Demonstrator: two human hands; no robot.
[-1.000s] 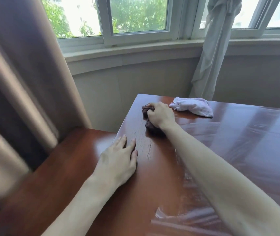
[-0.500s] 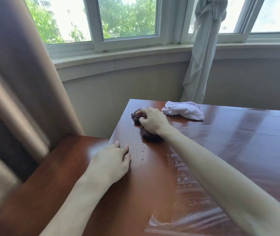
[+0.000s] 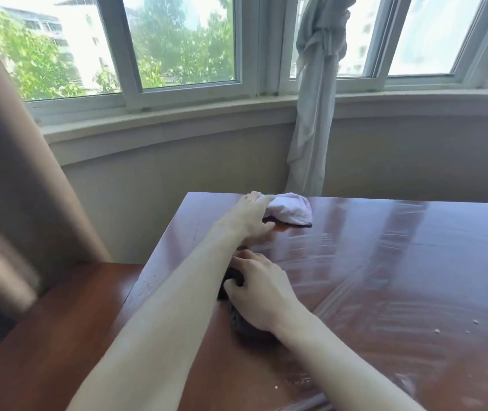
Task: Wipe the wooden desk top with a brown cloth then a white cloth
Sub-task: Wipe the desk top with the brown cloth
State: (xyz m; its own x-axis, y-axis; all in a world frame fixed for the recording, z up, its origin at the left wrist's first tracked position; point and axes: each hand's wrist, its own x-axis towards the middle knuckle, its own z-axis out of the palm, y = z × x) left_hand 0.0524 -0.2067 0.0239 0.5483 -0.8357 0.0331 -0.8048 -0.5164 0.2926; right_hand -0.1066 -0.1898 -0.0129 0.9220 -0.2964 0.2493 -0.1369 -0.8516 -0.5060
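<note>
At the surface's far left corner, the left hand stretches out with its fingers straight and released, its tips touching the near end of the white cloth, likely to take it up for the second pass. Nearer along the left edge, the right hand has its fingers curled, grasping the bunched brown cloth, pressed down on the wood, probably finishing the first wipe.

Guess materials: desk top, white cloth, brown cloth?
Desk top: reddish wood or veneer, glossy; window reflections, apparently clear film with creases. White cloth: soft, terry-like fabric, crumpled. Brown cloth: dark fabric, mostly hidden under the right hand; weave unclear.
</note>
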